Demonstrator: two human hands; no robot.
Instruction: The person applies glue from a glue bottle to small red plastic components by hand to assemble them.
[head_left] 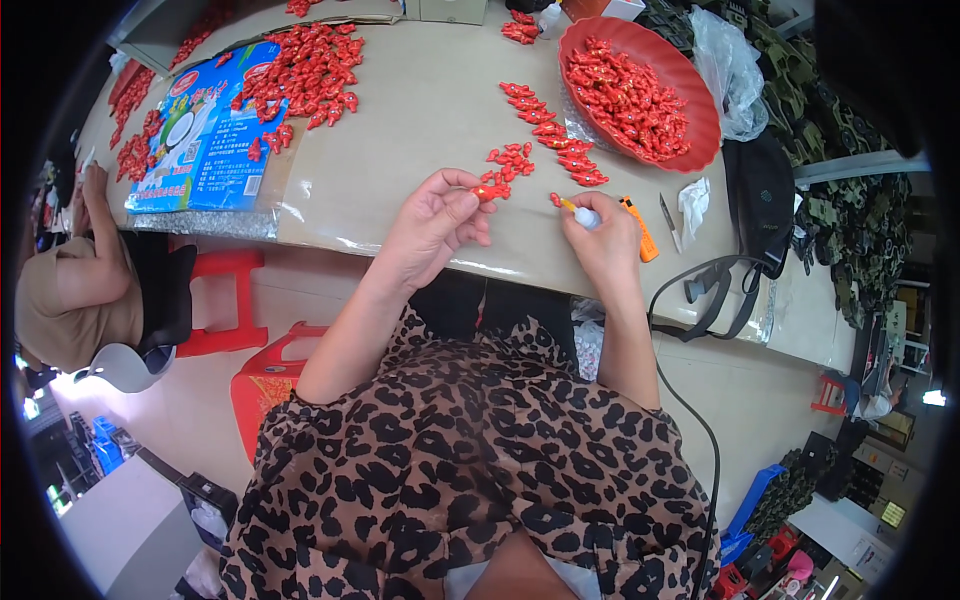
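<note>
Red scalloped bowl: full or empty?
Largely full: small red pieces cover the red scalloped bowl's middle, leaving its fluted wall bare around them.

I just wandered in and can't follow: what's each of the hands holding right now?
Left hand: closed, pinching a red piece.
Right hand: closed, holding a white bottle.

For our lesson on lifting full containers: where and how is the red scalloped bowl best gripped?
Probably by the rim of the red bowl, two-handed at its left and near-right edges, coming from the near side. The flared, scalloped rim shows bare around the red pieces heaped inside, while a clear plastic bag crowds the far right.
</note>
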